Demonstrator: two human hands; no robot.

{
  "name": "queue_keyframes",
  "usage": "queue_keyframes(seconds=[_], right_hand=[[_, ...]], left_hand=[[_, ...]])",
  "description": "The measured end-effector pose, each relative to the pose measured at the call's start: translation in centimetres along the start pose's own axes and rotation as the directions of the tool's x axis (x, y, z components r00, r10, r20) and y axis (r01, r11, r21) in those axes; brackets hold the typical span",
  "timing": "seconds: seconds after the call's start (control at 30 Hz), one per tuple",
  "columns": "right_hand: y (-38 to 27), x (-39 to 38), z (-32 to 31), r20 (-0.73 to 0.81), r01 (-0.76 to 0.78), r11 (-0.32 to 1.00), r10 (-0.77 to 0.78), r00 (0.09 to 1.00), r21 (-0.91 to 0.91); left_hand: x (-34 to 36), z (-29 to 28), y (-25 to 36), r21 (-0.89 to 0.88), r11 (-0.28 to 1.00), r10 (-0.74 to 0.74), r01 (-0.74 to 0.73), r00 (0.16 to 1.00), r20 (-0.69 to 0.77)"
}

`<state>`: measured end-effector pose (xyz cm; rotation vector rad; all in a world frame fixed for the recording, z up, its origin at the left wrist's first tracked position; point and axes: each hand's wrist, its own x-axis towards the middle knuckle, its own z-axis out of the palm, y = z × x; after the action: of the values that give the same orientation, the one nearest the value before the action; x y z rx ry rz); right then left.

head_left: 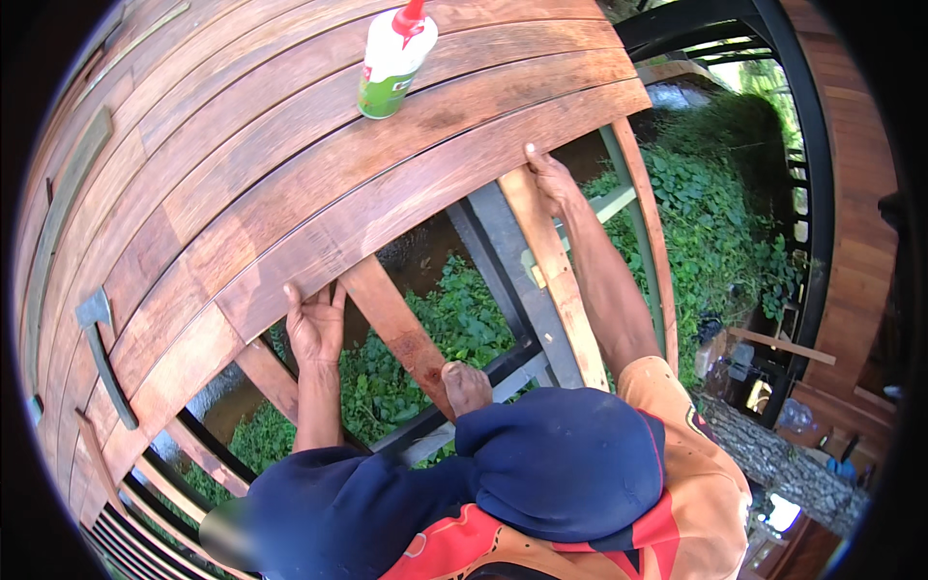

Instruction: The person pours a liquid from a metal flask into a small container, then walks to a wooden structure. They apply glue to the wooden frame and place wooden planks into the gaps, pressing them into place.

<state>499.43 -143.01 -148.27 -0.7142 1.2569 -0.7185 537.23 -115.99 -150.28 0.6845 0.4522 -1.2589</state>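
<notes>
A reddish-brown wooden deck board forms the near edge of the planked deck and lies across the joists. My left hand takes hold of its near edge, the thumb up at the rim and some fingers hidden underneath. Farther right, my right hand grips the same edge beside a pale joist, thumb on top. Its other fingers are mostly out of sight. On the planks beyond the board stands a glue bottle, white with a green label and a red nozzle.
A hatchet-like tool with a dark handle lies at the left. A wooden strip rests on the planks. My bare foot stands beside a reddish joist. Gaps between joists open onto green plants below. A log lies lower right.
</notes>
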Motion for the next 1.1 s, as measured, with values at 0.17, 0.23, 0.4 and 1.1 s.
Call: queue_keyframes(seconds=[0.17, 0.23, 0.4, 1.1], right_hand=[[0.6, 1.2, -0.7, -0.015, 0.028, 0.996, -0.029, 0.999, -0.083], [0.8, 1.5, -1.0, -0.057, -0.014, 0.997, 0.009, 0.998, -0.081], [0.9, 1.6, -1.4, -0.016, -0.003, 0.994, 0.001, 1.000, -0.110], [0.1, 1.2, -1.8, 0.047, -0.081, 0.996, 0.083, 0.995, -0.030]], left_hand=[[0.5, -1.1, 0.3, 0.019, 1.000, 0.018, -0.019, 0.999, 0.043], [0.6, -1.4, 0.3, 0.010, 1.000, 0.017, -0.018, 0.999, 0.031], [0.3, -0.9, 0.3, 0.017, 1.000, 0.018, -0.018, 0.999, 0.028], [-15.3, 1.2, 11.4, 0.894, 0.332, -0.385, 0.301, 0.908, -0.162]])
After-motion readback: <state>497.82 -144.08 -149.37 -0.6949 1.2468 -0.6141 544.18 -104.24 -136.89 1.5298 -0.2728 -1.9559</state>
